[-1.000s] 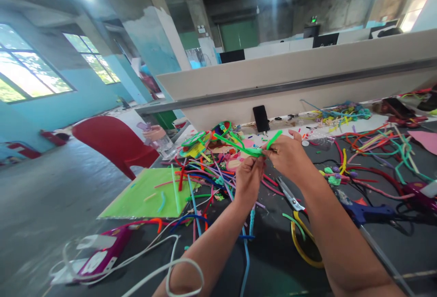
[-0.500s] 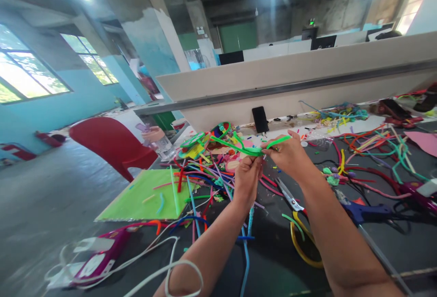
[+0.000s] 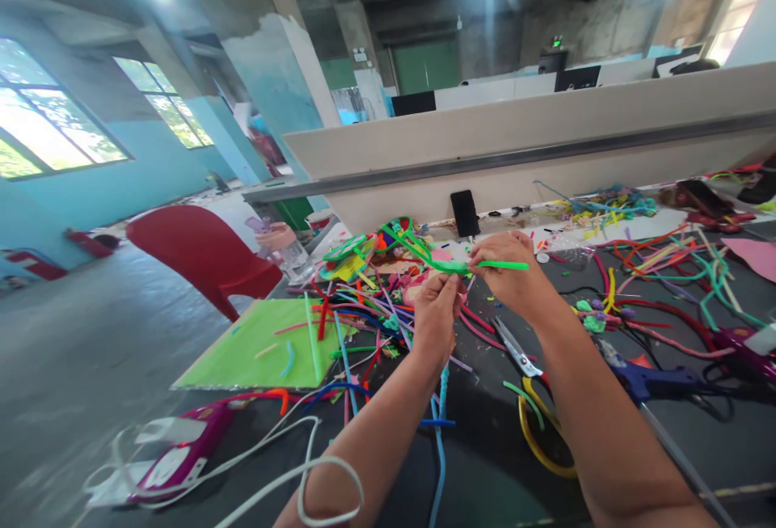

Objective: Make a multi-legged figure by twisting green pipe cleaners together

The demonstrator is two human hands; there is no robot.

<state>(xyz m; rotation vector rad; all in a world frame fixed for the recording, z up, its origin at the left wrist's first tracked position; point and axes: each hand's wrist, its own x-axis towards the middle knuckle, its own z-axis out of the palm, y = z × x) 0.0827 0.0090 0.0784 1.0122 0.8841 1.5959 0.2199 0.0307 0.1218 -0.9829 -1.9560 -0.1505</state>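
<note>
Bright green pipe cleaners [image 3: 449, 266] stretch between my two hands above the cluttered table. My left hand [image 3: 435, 310] pinches them from below, near their middle. Fingers of my right hand [image 3: 506, 269] are closed on the same green strands, and one straight end sticks out to the right across that hand. Longer green ends run up and left from the pinch. Below my right hand lie scissors [image 3: 515, 348] with yellow handles, partly hidden by my forearm. My fingers hide how the strands are joined.
Loose colored pipe cleaners cover much of the dark table. A green sheet [image 3: 260, 346] lies left, near a purple power strip [image 3: 182, 451] with white cable. A phone [image 3: 464, 213] leans on the partition. A blue glue gun [image 3: 655, 378] lies right, a bottle [image 3: 288, 253] at back left.
My right hand has turned and shifted slightly, so the green end on the right now lies level instead of pointing up. My left hand keeps its pinch.
</note>
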